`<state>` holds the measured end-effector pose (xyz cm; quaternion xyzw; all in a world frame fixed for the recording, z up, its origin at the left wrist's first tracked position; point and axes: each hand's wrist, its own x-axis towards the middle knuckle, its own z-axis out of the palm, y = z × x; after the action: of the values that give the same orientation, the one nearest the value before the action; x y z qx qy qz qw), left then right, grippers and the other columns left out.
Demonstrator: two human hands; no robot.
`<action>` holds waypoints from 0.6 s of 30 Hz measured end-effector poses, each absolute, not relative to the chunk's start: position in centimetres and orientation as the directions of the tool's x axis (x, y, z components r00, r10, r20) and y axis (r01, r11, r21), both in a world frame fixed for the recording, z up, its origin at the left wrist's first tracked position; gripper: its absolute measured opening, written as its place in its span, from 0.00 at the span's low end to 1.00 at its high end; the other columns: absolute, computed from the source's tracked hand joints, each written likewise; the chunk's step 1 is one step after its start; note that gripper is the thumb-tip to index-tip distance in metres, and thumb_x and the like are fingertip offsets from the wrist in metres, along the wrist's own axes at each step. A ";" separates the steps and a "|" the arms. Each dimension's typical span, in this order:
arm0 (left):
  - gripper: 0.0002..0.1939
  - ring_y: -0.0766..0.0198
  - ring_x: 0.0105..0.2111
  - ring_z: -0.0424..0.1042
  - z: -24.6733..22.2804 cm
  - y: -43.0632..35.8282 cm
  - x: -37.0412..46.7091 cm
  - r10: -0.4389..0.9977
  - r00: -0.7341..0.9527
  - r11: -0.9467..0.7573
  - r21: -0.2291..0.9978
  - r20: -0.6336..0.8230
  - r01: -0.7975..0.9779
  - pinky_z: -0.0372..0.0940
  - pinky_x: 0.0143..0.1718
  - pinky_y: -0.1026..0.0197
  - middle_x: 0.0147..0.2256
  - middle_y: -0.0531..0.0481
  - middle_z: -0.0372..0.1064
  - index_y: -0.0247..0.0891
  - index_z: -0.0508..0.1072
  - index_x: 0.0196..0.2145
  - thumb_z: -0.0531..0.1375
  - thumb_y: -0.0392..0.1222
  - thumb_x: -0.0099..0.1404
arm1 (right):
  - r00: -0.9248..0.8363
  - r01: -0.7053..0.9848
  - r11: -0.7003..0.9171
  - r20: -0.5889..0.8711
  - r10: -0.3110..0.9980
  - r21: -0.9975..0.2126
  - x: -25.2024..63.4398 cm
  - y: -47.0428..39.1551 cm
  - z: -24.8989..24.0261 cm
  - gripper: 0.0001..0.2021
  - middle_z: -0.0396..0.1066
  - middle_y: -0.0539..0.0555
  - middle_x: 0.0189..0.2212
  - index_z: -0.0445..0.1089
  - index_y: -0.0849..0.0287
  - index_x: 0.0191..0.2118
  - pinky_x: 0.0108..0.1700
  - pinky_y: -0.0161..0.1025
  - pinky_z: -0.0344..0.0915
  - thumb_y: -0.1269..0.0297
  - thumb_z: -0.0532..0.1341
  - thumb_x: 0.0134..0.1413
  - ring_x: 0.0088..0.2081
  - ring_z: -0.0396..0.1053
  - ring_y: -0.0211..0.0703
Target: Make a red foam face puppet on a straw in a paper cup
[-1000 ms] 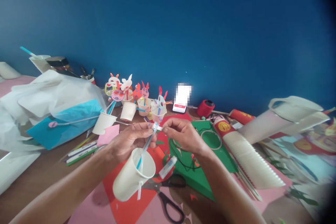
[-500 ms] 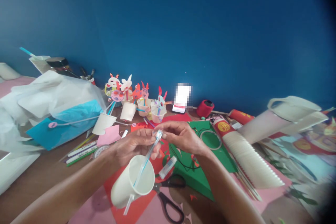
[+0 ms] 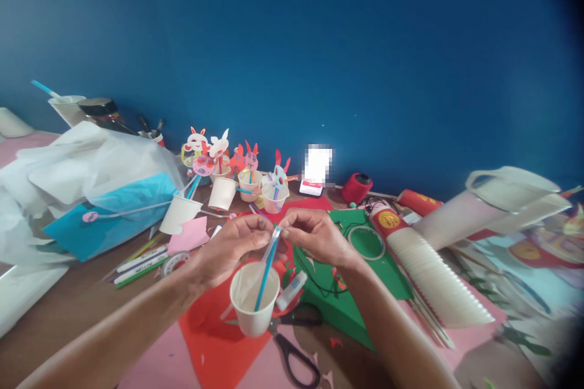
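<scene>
My left hand and my right hand meet in the middle, fingertips pinched on the top end of a blue straw. A paler, clear-looking strip lies alongside it, joined near the top. The straw's lower part stands inside a white paper cup, which is below my hands with its mouth facing up toward me. Black-handled scissors lie right of the cup, and a white glue tube rests beside it.
Cups with paper animal faces stand at the back, near a phone. Green paper, a stack of paper cups and a white jug lie right. A tape roll, markers and plastic-wrapped blue paper are left.
The cup has swung from lying tilted to the left to hanging more upright and further right, under my hands. The blue straw shows more clearly. Both hands keep their pinch.
</scene>
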<state>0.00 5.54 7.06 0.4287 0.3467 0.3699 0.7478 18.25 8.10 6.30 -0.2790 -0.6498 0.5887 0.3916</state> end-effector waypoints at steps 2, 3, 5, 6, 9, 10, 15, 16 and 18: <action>0.06 0.60 0.30 0.73 7.2 5.4 0.2 0.898 0.406 0.281 0.931 -0.170 -0.233 0.65 0.37 0.57 0.29 0.47 0.73 0.35 0.70 0.30 0.61 0.40 0.55 | -0.527 -0.079 0.140 0.160 0.834 -0.987 18.0 7.9 6.4 0.07 0.68 0.49 0.22 0.68 0.62 0.29 0.30 0.33 0.64 0.63 0.61 0.49 0.25 0.67 0.35; 0.07 0.61 0.29 0.73 7.3 5.3 0.4 0.915 0.372 0.247 0.947 -0.157 -0.207 0.65 0.36 0.58 0.28 0.47 0.73 0.35 0.70 0.30 0.62 0.40 0.54 | -0.516 -0.068 0.137 0.153 0.843 -0.988 17.9 7.9 6.5 0.07 0.69 0.49 0.22 0.68 0.62 0.29 0.30 0.34 0.65 0.63 0.61 0.49 0.26 0.68 0.35; 0.08 0.62 0.27 0.73 7.4 5.2 0.6 0.941 0.310 0.193 0.968 -0.137 -0.160 0.65 0.34 0.60 0.25 0.48 0.73 0.34 0.70 0.30 0.63 0.40 0.53 | -0.492 -0.047 0.142 0.146 0.858 -0.989 17.7 7.8 6.5 0.08 0.69 0.50 0.22 0.68 0.62 0.29 0.31 0.34 0.65 0.62 0.60 0.50 0.26 0.68 0.36; 0.08 0.62 0.27 0.73 7.5 5.2 0.7 0.950 0.282 0.180 0.971 -0.132 -0.155 0.66 0.33 0.60 0.25 0.49 0.73 0.34 0.70 0.29 0.63 0.40 0.52 | -0.482 -0.035 0.148 0.147 0.864 -0.988 17.7 7.8 6.5 0.08 0.69 0.50 0.23 0.68 0.62 0.29 0.31 0.34 0.65 0.62 0.59 0.50 0.27 0.68 0.36; 0.09 0.61 0.25 0.73 7.7 5.1 0.9 0.972 0.202 0.165 0.965 -0.124 -0.202 0.67 0.32 0.59 0.23 0.51 0.72 0.34 0.69 0.28 0.64 0.40 0.51 | -0.470 -0.005 0.161 0.145 0.871 -0.987 17.7 8.0 6.4 0.08 0.70 0.50 0.25 0.69 0.62 0.31 0.32 0.33 0.63 0.62 0.60 0.49 0.28 0.67 0.35; 0.10 0.61 0.25 0.73 7.8 5.1 0.9 0.975 0.187 0.160 0.964 -0.120 -0.215 0.68 0.31 0.58 0.23 0.51 0.72 0.34 0.68 0.28 0.64 0.40 0.51 | -0.467 0.003 0.162 0.142 0.873 -0.987 17.7 8.1 6.3 0.08 0.70 0.50 0.26 0.70 0.62 0.32 0.31 0.32 0.62 0.62 0.61 0.48 0.28 0.66 0.34; 0.10 0.61 0.25 0.74 7.9 5.2 0.9 0.982 0.158 0.133 0.967 -0.100 -0.216 0.68 0.31 0.60 0.22 0.50 0.73 0.33 0.69 0.29 0.64 0.40 0.51 | -0.435 0.057 0.183 0.141 0.890 -0.981 17.8 8.3 6.2 0.08 0.66 0.48 0.22 0.68 0.62 0.28 0.26 0.30 0.58 0.61 0.60 0.48 0.24 0.62 0.32; 0.10 0.61 0.25 0.74 7.8 5.2 0.9 0.983 0.154 0.132 0.966 -0.099 -0.220 0.68 0.30 0.60 0.22 0.50 0.73 0.33 0.69 0.29 0.65 0.40 0.50 | -0.427 0.066 0.188 0.143 0.893 -0.980 17.8 8.2 6.2 0.08 0.66 0.48 0.22 0.68 0.62 0.27 0.26 0.30 0.57 0.61 0.60 0.48 0.23 0.61 0.31; 0.11 0.61 0.25 0.74 7.7 5.2 0.9 0.983 0.155 0.135 0.965 -0.101 -0.226 0.69 0.31 0.60 0.22 0.50 0.73 0.33 0.69 0.29 0.65 0.40 0.50 | -0.417 0.075 0.195 0.147 0.897 -0.978 17.8 8.1 6.3 0.08 0.65 0.47 0.21 0.67 0.62 0.27 0.25 0.29 0.56 0.62 0.60 0.48 0.23 0.60 0.31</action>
<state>0.87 5.24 7.74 0.4408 0.4294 0.4880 0.6190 17.75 8.06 6.31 -0.3662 -0.6634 0.5180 0.3968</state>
